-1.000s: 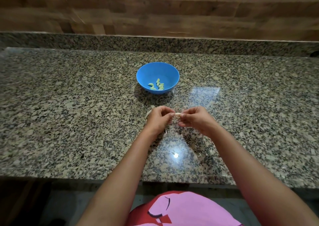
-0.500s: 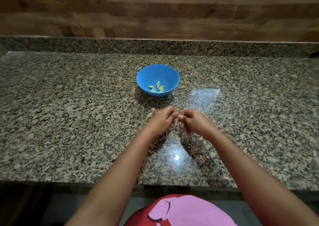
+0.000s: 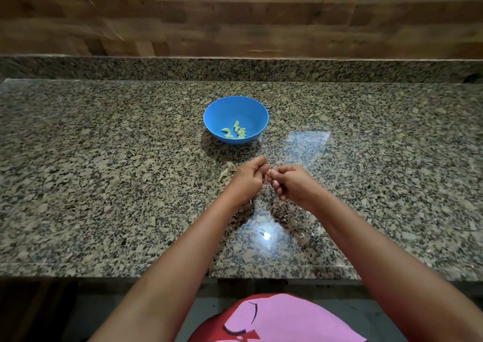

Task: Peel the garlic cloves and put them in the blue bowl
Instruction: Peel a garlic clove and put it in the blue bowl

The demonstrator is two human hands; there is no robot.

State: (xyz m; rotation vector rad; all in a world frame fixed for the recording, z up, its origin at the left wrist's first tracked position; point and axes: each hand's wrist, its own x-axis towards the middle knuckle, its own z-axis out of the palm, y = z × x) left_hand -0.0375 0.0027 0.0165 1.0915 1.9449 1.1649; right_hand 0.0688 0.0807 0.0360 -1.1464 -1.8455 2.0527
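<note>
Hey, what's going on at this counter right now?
A person is peeling garlic at a granite counter. Both hands meet just in front of a blue bowl: the left hand and right hand pinch one small clove between their fingertips. Several peeled cloves already lie in the bowl. A scrap of papery skin rests on the counter beside the left hand. The held clove has not gone into the bowl yet.

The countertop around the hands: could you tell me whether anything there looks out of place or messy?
Only minor litter: a papery garlic skin lies loose on the granite counter beside the left hand, with smaller scraps near the front. The blue bowl sits upright.
</note>
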